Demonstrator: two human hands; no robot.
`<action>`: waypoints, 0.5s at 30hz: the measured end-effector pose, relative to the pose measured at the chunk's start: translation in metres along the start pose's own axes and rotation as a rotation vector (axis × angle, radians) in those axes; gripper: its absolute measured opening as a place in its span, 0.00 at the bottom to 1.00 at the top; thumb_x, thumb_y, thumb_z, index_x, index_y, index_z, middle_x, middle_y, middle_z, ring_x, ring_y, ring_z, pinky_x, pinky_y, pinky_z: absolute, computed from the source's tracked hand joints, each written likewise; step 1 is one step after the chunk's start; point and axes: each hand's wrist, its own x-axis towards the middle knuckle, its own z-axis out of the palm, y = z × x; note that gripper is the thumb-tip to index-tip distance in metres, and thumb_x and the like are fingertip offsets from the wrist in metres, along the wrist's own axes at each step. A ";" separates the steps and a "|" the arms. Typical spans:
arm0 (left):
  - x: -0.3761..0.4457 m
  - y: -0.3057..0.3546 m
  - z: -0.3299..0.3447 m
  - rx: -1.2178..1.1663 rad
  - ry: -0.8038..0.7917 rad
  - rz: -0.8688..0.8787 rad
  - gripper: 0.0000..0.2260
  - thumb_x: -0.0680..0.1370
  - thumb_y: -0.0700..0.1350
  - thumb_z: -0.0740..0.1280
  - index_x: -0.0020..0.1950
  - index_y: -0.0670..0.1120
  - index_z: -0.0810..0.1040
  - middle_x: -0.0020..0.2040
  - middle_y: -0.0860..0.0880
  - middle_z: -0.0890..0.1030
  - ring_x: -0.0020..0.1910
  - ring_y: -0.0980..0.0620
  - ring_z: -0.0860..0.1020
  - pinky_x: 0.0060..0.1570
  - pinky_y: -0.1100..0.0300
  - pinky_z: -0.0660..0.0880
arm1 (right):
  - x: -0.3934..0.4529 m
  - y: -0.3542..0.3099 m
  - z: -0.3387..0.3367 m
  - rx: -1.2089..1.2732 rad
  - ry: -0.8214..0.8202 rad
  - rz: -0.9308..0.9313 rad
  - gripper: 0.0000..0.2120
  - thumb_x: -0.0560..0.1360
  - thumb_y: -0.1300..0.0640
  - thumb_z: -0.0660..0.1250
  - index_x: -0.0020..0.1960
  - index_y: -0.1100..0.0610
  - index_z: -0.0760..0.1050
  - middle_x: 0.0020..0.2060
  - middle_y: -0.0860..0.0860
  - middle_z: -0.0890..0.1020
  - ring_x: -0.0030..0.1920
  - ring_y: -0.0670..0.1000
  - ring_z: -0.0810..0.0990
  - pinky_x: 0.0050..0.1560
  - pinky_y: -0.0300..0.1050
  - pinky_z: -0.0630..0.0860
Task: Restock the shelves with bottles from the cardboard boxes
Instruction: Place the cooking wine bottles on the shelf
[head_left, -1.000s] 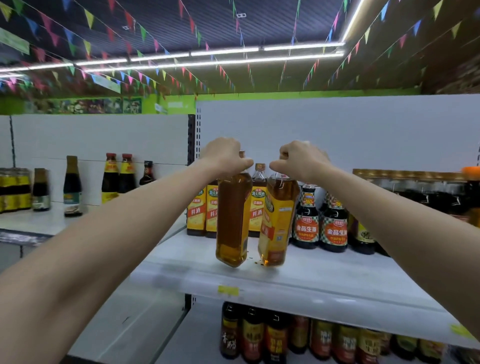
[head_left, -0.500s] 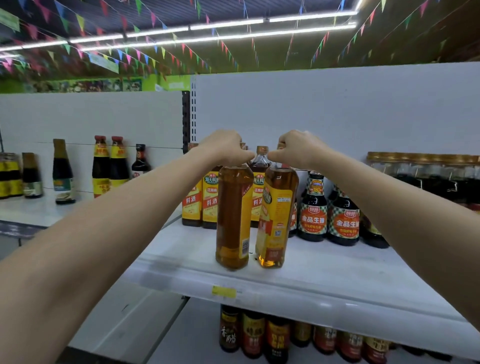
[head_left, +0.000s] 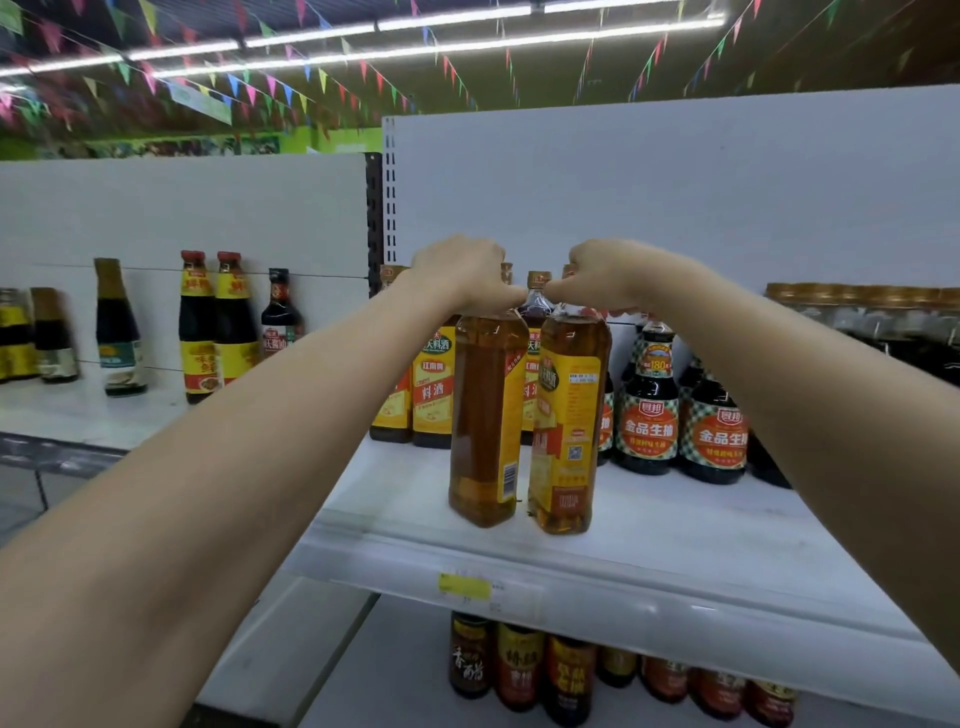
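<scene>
Two tall amber bottles with yellow labels stand side by side on the white shelf (head_left: 675, 545), near its front edge. My left hand (head_left: 462, 270) grips the top of the left bottle (head_left: 485, 415). My right hand (head_left: 602, 275) grips the top of the right bottle (head_left: 569, 421). Both caps are hidden under my curled fingers. The two bottles touch or nearly touch each other. No cardboard box is in view.
Behind them stand matching yellow-label bottles (head_left: 434, 395) and dark soy sauce bottles (head_left: 649, 415) to the right. Glass jars (head_left: 857, 322) line the far right. A lower shelf holds dark bottles (head_left: 519, 665). The left shelf bay carries scattered sauce bottles (head_left: 213, 322).
Both bottles came down from a tilted, lifted hold and now stand upright on the shelf. My hands stayed on their tops.
</scene>
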 end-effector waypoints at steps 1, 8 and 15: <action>0.000 0.000 -0.001 0.005 0.000 0.005 0.14 0.77 0.56 0.61 0.46 0.46 0.69 0.36 0.51 0.70 0.43 0.47 0.72 0.39 0.57 0.68 | -0.001 0.000 -0.001 0.011 -0.013 0.004 0.20 0.78 0.45 0.59 0.57 0.62 0.72 0.42 0.54 0.77 0.39 0.52 0.75 0.35 0.42 0.69; -0.008 0.002 -0.002 -0.143 -0.010 -0.029 0.15 0.78 0.52 0.63 0.54 0.40 0.72 0.38 0.47 0.71 0.40 0.47 0.70 0.34 0.58 0.65 | -0.011 -0.002 0.002 0.280 -0.016 0.083 0.19 0.78 0.52 0.65 0.62 0.62 0.65 0.41 0.54 0.72 0.40 0.53 0.76 0.31 0.45 0.78; -0.017 0.002 -0.003 -0.438 -0.039 -0.162 0.26 0.74 0.56 0.70 0.61 0.37 0.69 0.47 0.43 0.75 0.45 0.48 0.73 0.35 0.60 0.66 | -0.022 0.004 0.014 0.436 0.164 0.119 0.34 0.75 0.47 0.68 0.70 0.66 0.60 0.55 0.58 0.72 0.46 0.52 0.71 0.30 0.37 0.65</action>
